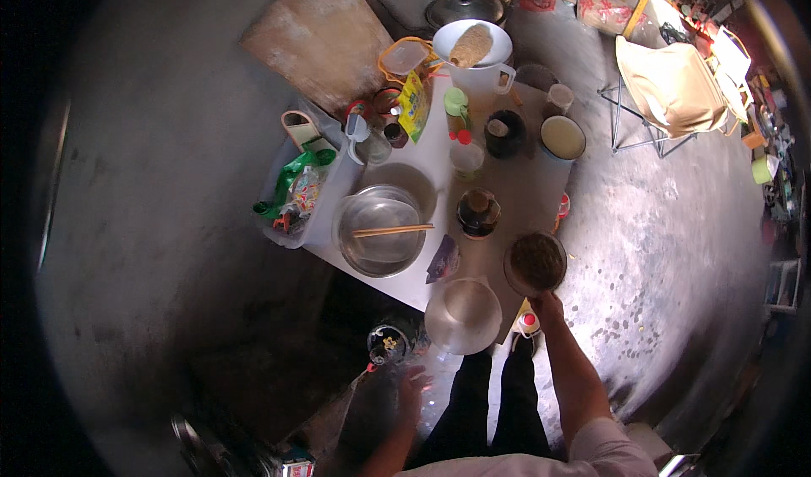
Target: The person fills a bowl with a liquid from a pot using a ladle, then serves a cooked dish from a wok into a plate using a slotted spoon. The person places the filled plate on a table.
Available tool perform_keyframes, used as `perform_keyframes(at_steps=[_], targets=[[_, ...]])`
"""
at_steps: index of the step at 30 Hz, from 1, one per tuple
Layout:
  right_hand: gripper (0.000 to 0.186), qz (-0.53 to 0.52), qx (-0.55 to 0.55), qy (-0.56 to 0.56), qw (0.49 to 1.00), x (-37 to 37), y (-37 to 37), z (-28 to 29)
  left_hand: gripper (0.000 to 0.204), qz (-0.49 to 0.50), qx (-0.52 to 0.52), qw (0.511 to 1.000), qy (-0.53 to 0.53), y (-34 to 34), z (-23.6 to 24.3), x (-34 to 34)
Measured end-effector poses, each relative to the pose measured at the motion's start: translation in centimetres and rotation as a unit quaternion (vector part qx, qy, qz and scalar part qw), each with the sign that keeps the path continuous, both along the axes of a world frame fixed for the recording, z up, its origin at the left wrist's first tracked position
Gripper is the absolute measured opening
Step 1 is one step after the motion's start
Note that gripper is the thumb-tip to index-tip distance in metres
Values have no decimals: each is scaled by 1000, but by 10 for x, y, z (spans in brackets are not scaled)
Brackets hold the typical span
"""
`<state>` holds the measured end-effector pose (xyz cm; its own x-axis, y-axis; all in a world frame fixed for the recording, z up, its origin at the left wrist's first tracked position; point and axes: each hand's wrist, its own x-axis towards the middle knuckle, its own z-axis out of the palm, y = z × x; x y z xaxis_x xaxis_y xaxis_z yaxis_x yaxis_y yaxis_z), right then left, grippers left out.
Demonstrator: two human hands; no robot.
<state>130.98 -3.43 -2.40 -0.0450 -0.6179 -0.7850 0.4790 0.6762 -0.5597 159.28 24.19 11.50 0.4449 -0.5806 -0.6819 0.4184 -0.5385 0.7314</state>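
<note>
Right hand (547, 306) out at the near right corner of the white low table (515, 194), fingers closed on the near rim of a round bowl filled with dark brown contents (536, 262); left hand (411, 386) low and blurred over the dim floor, holding nothing, fingers seemingly loosely spread though too smeared to tell for sure. Just left of the held bowl, an empty round steel bowl (463, 315) at the table's near edge, a large steel basin (380, 230) with wooden chopsticks (393, 230) across it farther left, a dark lidded glass jar (478, 212) between.
</note>
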Motion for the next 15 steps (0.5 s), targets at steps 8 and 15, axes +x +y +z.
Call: perform_keyframes(at_steps=[8, 15], targets=[[23, 76, -44, 22, 996, -66, 101, 70, 37, 4, -60, 995, -75, -82, 6, 59], [24, 294, -125, 305, 897, -111, 159, 110, 20, -15, -134, 981, -138, -172, -2, 101]])
